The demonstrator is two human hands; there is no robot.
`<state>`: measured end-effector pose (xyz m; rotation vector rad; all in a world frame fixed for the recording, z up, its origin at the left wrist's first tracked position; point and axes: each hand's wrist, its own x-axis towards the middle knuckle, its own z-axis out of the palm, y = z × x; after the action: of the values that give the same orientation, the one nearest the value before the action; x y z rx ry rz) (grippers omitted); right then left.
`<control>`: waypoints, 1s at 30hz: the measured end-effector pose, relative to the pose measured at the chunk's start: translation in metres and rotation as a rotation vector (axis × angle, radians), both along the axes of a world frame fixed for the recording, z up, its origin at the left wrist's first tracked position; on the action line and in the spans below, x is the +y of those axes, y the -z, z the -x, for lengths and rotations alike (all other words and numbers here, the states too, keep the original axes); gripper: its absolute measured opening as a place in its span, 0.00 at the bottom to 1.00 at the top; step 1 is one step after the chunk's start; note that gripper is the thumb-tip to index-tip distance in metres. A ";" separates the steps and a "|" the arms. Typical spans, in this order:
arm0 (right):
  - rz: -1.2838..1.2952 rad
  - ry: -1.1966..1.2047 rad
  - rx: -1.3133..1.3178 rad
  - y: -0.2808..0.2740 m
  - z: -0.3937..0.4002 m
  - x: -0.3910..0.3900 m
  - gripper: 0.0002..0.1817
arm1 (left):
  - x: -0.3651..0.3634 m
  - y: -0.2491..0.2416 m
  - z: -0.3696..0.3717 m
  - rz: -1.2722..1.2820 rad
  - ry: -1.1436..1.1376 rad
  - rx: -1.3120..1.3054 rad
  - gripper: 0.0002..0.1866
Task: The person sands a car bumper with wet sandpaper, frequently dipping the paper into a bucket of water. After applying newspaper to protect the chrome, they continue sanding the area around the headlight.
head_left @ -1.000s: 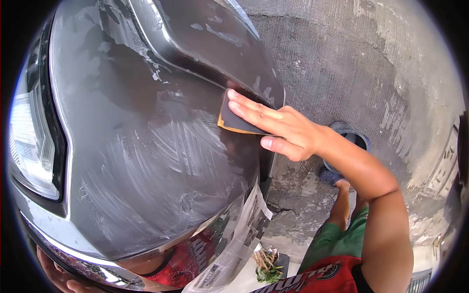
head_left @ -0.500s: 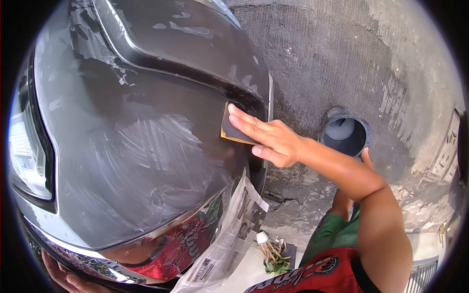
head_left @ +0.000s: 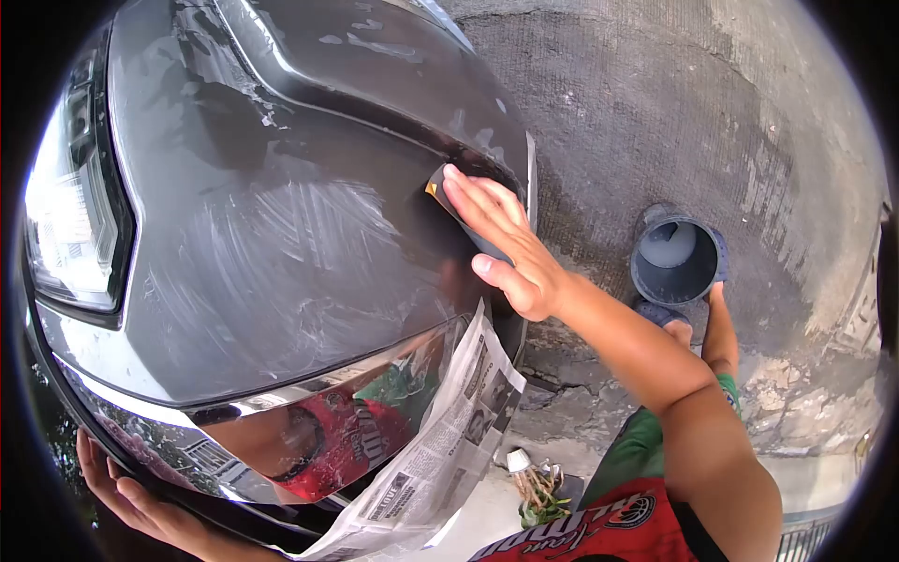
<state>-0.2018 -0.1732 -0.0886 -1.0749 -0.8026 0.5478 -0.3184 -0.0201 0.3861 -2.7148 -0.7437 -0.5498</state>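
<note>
My right hand (head_left: 515, 248) presses a dark sheet of sandpaper (head_left: 436, 191) with an orange-tan edge against a grey car bumper (head_left: 262, 318). Its fingers lie along the sheet and hide most of it, near the dark recess at the panel's right side. Whitish smears mark the bumper's middle. At the lower left, my left hand (head_left: 154, 515) rests by the bumper's lower edge, fingers stretched and apart, holding nothing that I can see. Newspaper (head_left: 426, 473) covers part of the glossy lower trim beneath my right forearm.
A headlight (head_left: 80, 201) borders the bumper on the left. On the rough concrete ground (head_left: 599, 112), a dark bucket (head_left: 676, 267) stands by my feet in blue clogs. A small plant (head_left: 541, 492) with a white cap-like object beside it sits below the newspaper.
The view has shifted, showing more of the headlight and my left hand. My right hand has turned more upright with the sandpaper, which now shows less beneath the fingers.
</note>
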 end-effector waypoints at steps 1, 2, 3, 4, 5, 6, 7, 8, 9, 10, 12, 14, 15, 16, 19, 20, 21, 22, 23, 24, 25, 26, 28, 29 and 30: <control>0.054 0.029 -0.077 -0.017 -0.010 0.008 0.43 | -0.002 0.003 -0.001 0.015 -0.001 -0.030 0.38; 0.032 0.110 -0.201 -0.040 -0.013 0.019 0.43 | 0.000 0.000 0.002 0.011 -0.001 -0.034 0.39; -0.052 0.124 -0.233 -0.075 -0.018 0.026 0.45 | 0.001 -0.001 0.002 0.027 0.026 -0.013 0.40; -0.078 0.093 -0.260 -0.108 -0.024 0.027 0.45 | -0.001 0.000 -0.001 0.017 0.016 -0.012 0.43; -0.099 0.060 -0.286 -0.128 -0.027 0.027 0.46 | -0.002 0.001 -0.003 0.012 0.004 -0.009 0.46; -0.086 0.073 -0.300 -0.124 -0.022 0.027 0.47 | 0.000 -0.001 0.001 0.004 0.015 0.014 0.41; -0.073 0.089 -0.319 -0.111 -0.015 0.023 0.48 | 0.003 -0.002 0.002 0.017 0.026 0.013 0.40; -0.076 0.079 -0.263 -0.087 0.005 0.014 0.49 | 0.003 -0.001 0.004 0.036 0.044 0.005 0.39; -0.063 0.079 -0.248 -0.054 0.028 0.006 0.49 | 0.005 -0.001 0.005 0.052 0.063 -0.010 0.39; -0.072 0.115 -0.247 -0.056 0.027 0.010 0.49 | 0.006 -0.006 0.003 -0.031 0.085 0.081 0.37; -0.096 0.141 -0.345 -0.079 0.005 0.017 0.48 | 0.002 -0.003 -0.002 -0.068 0.047 0.055 0.41; -0.135 0.100 -0.531 -0.147 -0.044 0.033 0.47 | 0.000 -0.004 -0.002 -0.086 0.020 0.067 0.42; -0.139 0.079 -0.568 -0.141 -0.049 0.035 0.47 | 0.002 0.000 -0.001 -0.081 0.034 0.060 0.39; -0.138 0.055 -0.589 -0.132 -0.047 0.034 0.47 | 0.003 0.000 0.001 -0.070 0.045 0.070 0.36; -0.159 0.062 -0.436 -0.138 -0.039 0.015 0.47 | 0.004 -0.009 0.003 -0.153 0.060 0.152 0.33; -0.196 0.104 -0.433 -0.141 -0.041 0.020 0.47 | 0.003 -0.010 0.002 -0.177 0.066 0.155 0.33; -0.220 0.144 -0.410 -0.141 -0.036 0.024 0.47 | 0.002 -0.007 -0.001 -0.188 0.073 0.178 0.33; -0.178 0.096 -0.549 -0.134 -0.033 0.031 0.46 | 0.001 -0.004 -0.002 -0.161 0.057 0.155 0.33; -0.148 0.037 -0.680 -0.176 -0.060 0.036 0.46 | -0.001 -0.004 -0.002 -0.141 0.030 0.139 0.34; -0.161 0.033 -0.655 -0.171 -0.061 0.037 0.46 | 0.000 -0.006 -0.001 -0.139 0.027 0.148 0.34; -0.172 0.037 -0.641 -0.164 -0.060 0.038 0.46 | 0.003 -0.001 -0.001 -0.113 0.054 0.116 0.34; -0.178 0.030 -0.607 -0.155 -0.051 0.034 0.46 | 0.005 0.001 -0.001 -0.078 0.073 0.104 0.34; -0.175 0.097 -0.473 -0.162 -0.049 0.023 0.46 | 0.001 -0.006 -0.001 -0.150 0.052 0.164 0.35; -0.184 0.125 -0.400 -0.167 -0.048 0.021 0.45 | -0.001 -0.007 -0.003 -0.162 0.048 0.174 0.36; -0.185 0.114 -0.505 -0.164 -0.047 0.027 0.45 | 0.001 -0.002 -0.005 -0.124 0.074 0.112 0.37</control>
<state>-0.1550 -0.1460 0.0754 -1.0919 -1.1979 0.0952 -0.3136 -0.0195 0.3884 -2.6417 -0.5639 -0.4399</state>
